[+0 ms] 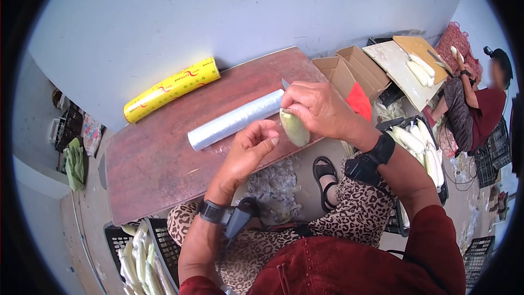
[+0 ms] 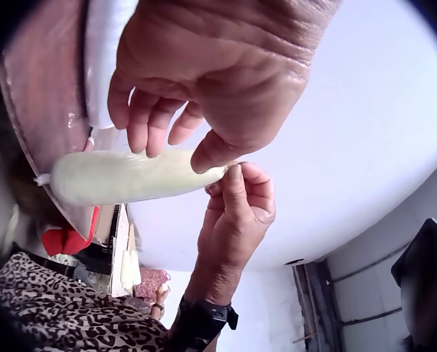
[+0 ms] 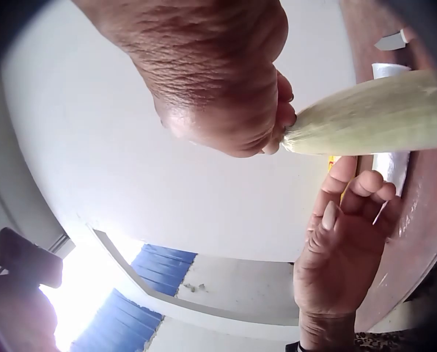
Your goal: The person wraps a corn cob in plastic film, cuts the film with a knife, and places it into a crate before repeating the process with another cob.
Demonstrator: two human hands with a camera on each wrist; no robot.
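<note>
My right hand (image 1: 316,106) pinches the tip of an ear of corn (image 1: 295,128) in its pale green husk. The corn has a glossy, film-wrapped look, and a small twisted white tail shows at its far end in the left wrist view. Beside it my left hand (image 1: 248,150) has its fingers loosely bent and holds nothing. In the left wrist view, the left fingertips (image 2: 154,139) overlap the side of the corn (image 2: 123,176). Just behind both hands, a roll of clear cling film (image 1: 234,120) lies on the reddish-brown table (image 1: 158,169).
A yellow printed roll (image 1: 172,88) lies at the table's back edge. A knife (image 3: 391,41) lies beyond the cling film. Crates of corn stand at lower left (image 1: 117,240) and right (image 1: 445,186). Cardboard boxes (image 1: 360,71) stand behind; another person (image 1: 486,109) sits at far right.
</note>
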